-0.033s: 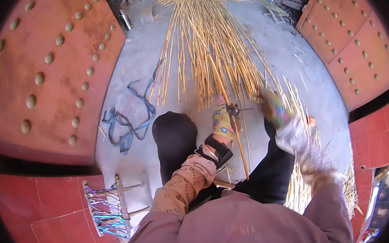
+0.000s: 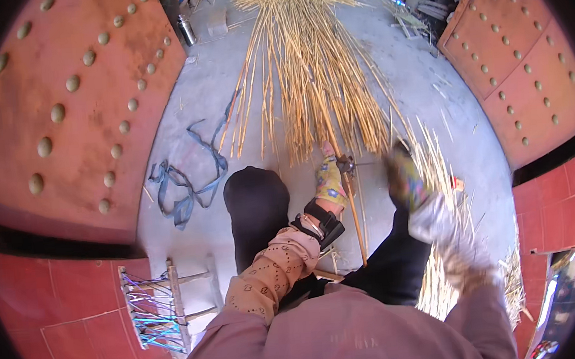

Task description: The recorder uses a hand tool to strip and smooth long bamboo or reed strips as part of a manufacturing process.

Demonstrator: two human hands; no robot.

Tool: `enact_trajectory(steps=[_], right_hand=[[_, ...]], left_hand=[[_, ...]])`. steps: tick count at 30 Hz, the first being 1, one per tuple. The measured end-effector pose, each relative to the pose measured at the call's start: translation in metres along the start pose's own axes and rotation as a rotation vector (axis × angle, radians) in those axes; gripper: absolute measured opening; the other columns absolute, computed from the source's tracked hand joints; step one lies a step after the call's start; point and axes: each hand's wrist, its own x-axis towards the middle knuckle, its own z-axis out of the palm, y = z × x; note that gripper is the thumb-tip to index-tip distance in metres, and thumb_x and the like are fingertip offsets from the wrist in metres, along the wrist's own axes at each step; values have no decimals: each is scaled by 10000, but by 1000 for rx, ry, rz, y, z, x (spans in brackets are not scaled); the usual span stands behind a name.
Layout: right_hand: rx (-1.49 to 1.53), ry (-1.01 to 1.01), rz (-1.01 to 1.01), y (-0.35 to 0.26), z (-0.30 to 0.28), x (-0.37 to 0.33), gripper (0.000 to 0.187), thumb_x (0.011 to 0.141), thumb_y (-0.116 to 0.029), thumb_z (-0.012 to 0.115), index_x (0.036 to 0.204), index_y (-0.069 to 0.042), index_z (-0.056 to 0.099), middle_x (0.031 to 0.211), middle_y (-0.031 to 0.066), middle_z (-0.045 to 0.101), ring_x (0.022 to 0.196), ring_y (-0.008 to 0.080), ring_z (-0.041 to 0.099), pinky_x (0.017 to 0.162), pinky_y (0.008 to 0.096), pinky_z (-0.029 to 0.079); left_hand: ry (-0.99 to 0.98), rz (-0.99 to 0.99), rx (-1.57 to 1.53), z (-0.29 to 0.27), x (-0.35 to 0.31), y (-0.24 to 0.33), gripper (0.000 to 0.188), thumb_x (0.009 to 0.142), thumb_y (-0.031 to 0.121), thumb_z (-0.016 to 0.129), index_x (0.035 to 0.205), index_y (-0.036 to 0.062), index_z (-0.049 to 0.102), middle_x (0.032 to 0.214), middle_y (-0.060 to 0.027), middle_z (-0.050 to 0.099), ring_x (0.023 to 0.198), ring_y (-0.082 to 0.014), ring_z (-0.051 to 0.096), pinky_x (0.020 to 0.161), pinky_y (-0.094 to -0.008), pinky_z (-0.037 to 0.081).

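My left hand (image 2: 330, 181), in a yellow flowered glove, is closed at a long brown stalk (image 2: 359, 231) that runs from the far bundle down to my lap. Its fingers are partly hidden. Against its thumb side, a small dark metal tool (image 2: 346, 165) with a thin rod sits on the stalk. My right hand (image 2: 407, 182), in a patterned glove, is off to the right above my knee, smeared by motion. Its fingers and anything in them cannot be made out. Beyond both hands spreads a bundle of straw-coloured stalks (image 2: 305, 63), cut ends toward me.
Blue strapping (image 2: 181, 181) lies tangled at left, near a wooden frame (image 2: 177, 296) wound with cord. More stalks (image 2: 437, 282) lie by my right leg. Studded doors (image 2: 80, 121) flank the floor on both sides. A metal flask (image 2: 186, 30) stands far left.
My right hand has shifted slightly toward me. My left hand stays at the stalk and tool, and the whole view has tilted a little.
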Motion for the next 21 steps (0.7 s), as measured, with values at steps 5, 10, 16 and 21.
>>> enact_trajectory(steps=[5, 10, 16, 21], right_hand=[[1022, 190, 1203, -119, 49, -37, 235, 852, -260, 450, 839, -38, 524, 617, 39, 526, 469, 113, 502, 359, 218, 371], [1022, 66, 868, -104, 32, -87, 229, 847, -253, 463, 851, -26, 493, 616, 14, 447, 403, 86, 390, 324, 181, 312], [1129, -86, 1242, -141, -1, -270, 117, 785, -125, 496, 760, -12, 511, 483, -33, 323, 365, 45, 267, 331, 194, 185], [702, -131, 1398, -153, -23, -250, 151, 795, -157, 520, 832, -21, 573, 508, -2, 432, 405, 83, 353, 389, 216, 308]], left_hand=[[30, -100, -63, 21, 9, -27, 473, 698, 619, 485, 644, 150, 498, 513, 13, 468, 382, -135, 443, 344, -260, 344], [-23, -52, -67, 44, 14, -29, 449, 706, 602, 495, 640, 157, 500, 500, 17, 463, 392, -107, 438, 349, -231, 332], [-52, 645, 103, -10, 124, -5, 412, 772, 558, 436, 671, 164, 496, 551, 27, 446, 426, -75, 405, 371, -202, 311], [32, 202, -59, 51, 30, -15, 391, 808, 509, 418, 717, 137, 499, 575, 34, 441, 465, -81, 421, 419, -203, 348]])
